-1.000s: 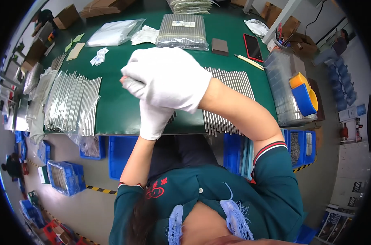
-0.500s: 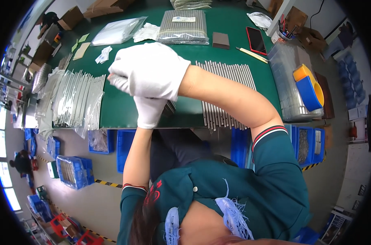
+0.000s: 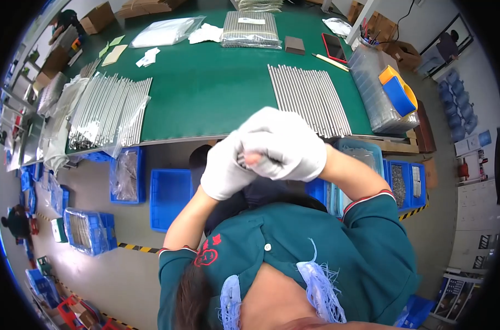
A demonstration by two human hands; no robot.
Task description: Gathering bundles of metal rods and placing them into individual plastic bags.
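Note:
Both my hands wear white gloves and are closed together just over the table's near edge. My left hand [image 3: 223,171] curls round a small bundle of thin metal rods; only a bit of grey metal shows between the gloves. Wrapped over the same bundle from the right is my right hand [image 3: 288,144], with a bare fingertip [image 3: 253,159] showing. The gloves hide most of the bundle. Beyond my right hand lies a row of silver metal rods [image 3: 309,102] side by side. Another pile of rods [image 3: 109,110], partly under clear plastic, lies to the left.
The green table [image 3: 206,93] also bears a wrapped rod pack [image 3: 251,33], a plastic bag stack [image 3: 164,33], a phone [image 3: 334,47], a pen-like tool [image 3: 331,62] and a clear box [image 3: 373,91] with a tape dispenser [image 3: 399,93]. Blue bins [image 3: 170,201] stand below.
Both hands have come down and back toward my body, from above the table to its near edge. My right hand has moved right, uncovering the table's middle. The view has shifted slightly.

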